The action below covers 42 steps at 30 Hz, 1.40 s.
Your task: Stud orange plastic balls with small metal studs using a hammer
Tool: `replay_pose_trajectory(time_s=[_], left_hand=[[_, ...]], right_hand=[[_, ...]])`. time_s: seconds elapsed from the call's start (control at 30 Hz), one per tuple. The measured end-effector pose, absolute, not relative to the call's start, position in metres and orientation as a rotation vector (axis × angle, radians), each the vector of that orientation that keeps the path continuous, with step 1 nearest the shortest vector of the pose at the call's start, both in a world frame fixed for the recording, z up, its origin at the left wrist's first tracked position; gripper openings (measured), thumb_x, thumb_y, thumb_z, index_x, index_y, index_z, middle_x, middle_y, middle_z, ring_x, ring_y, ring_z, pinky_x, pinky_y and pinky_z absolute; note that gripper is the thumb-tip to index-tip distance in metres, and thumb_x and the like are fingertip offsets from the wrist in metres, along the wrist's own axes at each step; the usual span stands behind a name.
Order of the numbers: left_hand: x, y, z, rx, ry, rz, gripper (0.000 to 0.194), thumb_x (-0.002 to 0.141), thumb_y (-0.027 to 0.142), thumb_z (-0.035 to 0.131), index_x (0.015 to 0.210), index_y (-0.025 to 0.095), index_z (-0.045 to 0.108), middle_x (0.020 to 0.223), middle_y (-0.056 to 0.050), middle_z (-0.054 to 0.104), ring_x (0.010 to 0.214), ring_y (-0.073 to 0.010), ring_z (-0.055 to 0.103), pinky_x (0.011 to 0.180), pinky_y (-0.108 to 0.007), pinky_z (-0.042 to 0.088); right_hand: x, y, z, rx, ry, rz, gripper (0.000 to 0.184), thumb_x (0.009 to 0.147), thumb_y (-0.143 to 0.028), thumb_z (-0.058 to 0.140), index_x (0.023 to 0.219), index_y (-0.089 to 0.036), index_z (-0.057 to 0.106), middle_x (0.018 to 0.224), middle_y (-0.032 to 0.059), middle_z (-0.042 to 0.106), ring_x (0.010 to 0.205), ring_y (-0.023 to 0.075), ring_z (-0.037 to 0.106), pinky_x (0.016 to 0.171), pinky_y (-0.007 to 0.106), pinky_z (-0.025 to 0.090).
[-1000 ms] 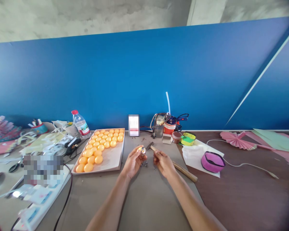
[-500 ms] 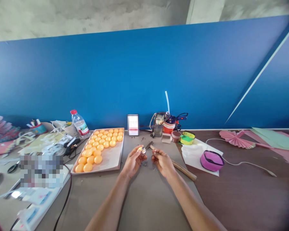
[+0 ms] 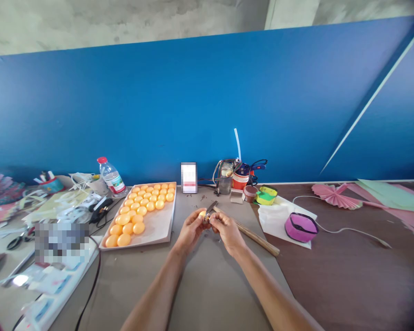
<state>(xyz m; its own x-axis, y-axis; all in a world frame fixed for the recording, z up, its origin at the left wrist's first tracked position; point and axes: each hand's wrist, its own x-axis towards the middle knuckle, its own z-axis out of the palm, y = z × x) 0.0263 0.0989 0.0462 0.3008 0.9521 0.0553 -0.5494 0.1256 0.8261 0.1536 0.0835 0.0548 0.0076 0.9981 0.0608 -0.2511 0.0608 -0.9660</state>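
Note:
My left hand (image 3: 189,231) is closed around a small orange ball (image 3: 202,214) whose right side carries shiny silvery pieces. Bent against that shiny side are the fingertips of my right hand (image 3: 230,233), pinched together. Anything between them is too small to make out. A hammer with a wooden handle (image 3: 260,240) lies just behind and beside my right hand; its dark metal head (image 3: 212,206) shows beyond my fingers. To the left of my hands a white tray (image 3: 158,229) holds several rows of similar orange balls (image 3: 138,227).
Small dark bits (image 3: 203,197) lie behind my hands, before an upright phone (image 3: 188,178). Jars and a red cup (image 3: 240,181) stand at the back. At right are a purple container (image 3: 301,227) and white paper (image 3: 271,216); at left, a bottle (image 3: 112,178), scissors (image 3: 16,242) and cables.
My right hand has moved left, from apart to touching the ball in my left hand. The left hand stays about where it was; the whole view shifts slightly.

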Motion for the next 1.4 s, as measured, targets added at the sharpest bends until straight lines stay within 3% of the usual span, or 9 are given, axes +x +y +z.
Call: replay_pose_trajectory(time_s=[0.23,0.6,0.83,1.07,1.3,1.4], left_hand=[[0.028,0.097,0.046,0.922,0.614,1.181,0.032,0.073,0.03,0.064,0.101,0.015,0.06,0.086,-0.007,0.064,0.073,-0.0155,0.059,0.072,-0.032,0.046],[0.025,0.099,0.036,1.113,0.798,1.2,0.035,0.072,0.033,0.064,0.103,0.016,0.062,0.086,-0.005,0.062,0.074,-0.0149,0.058,0.072,-0.028,0.045],[0.025,0.099,0.04,1.234,0.911,1.228,0.032,0.071,0.031,0.064,0.1,0.016,0.065,0.085,-0.005,0.062,0.077,-0.016,0.057,0.071,-0.025,0.044],[0.027,0.096,0.042,1.29,0.903,1.243,0.03,0.07,0.029,0.065,0.098,0.018,0.066,0.088,-0.005,0.06,0.078,-0.0161,0.056,0.071,-0.024,0.044],[0.03,0.099,0.039,0.964,0.663,1.197,0.033,0.074,0.034,0.062,0.101,0.015,0.06,0.077,-0.003,0.06,0.066,-0.0129,0.056,0.068,-0.029,0.046],[0.028,0.1,0.041,0.836,0.607,1.217,0.032,0.072,0.032,0.065,0.099,0.015,0.06,0.077,-0.002,0.059,0.067,-0.0115,0.057,0.07,-0.029,0.045]], right_hand=[[0.153,0.085,0.052,-1.074,-1.101,1.216,0.019,0.066,-0.036,0.062,0.063,-0.019,0.055,0.046,-0.005,0.044,0.047,0.0102,0.037,0.049,0.023,0.028],[0.157,0.086,0.049,-1.085,-0.991,1.409,0.015,0.063,-0.031,0.062,0.061,-0.018,0.054,0.043,-0.0047,0.049,0.042,0.0093,0.041,0.046,0.022,0.026],[0.154,0.085,0.048,-1.069,-0.939,1.423,0.012,0.062,-0.029,0.061,0.062,-0.02,0.053,0.04,-0.005,0.05,0.041,0.0108,0.045,0.046,0.023,0.031],[0.151,0.086,0.043,-1.154,-0.9,1.364,0.012,0.064,-0.028,0.059,0.062,-0.021,0.049,0.038,-0.0066,0.048,0.037,0.0097,0.042,0.043,0.023,0.029],[0.151,0.089,0.046,-0.975,-0.818,1.387,0.024,0.064,-0.039,0.06,0.061,-0.021,0.044,0.044,-0.0075,0.045,0.039,0.0078,0.037,0.045,0.023,0.03],[0.164,0.095,0.042,-1.095,-0.879,1.15,0.021,0.065,-0.039,0.058,0.069,-0.021,0.05,0.048,-0.0067,0.045,0.041,0.0092,0.038,0.045,0.023,0.029]])
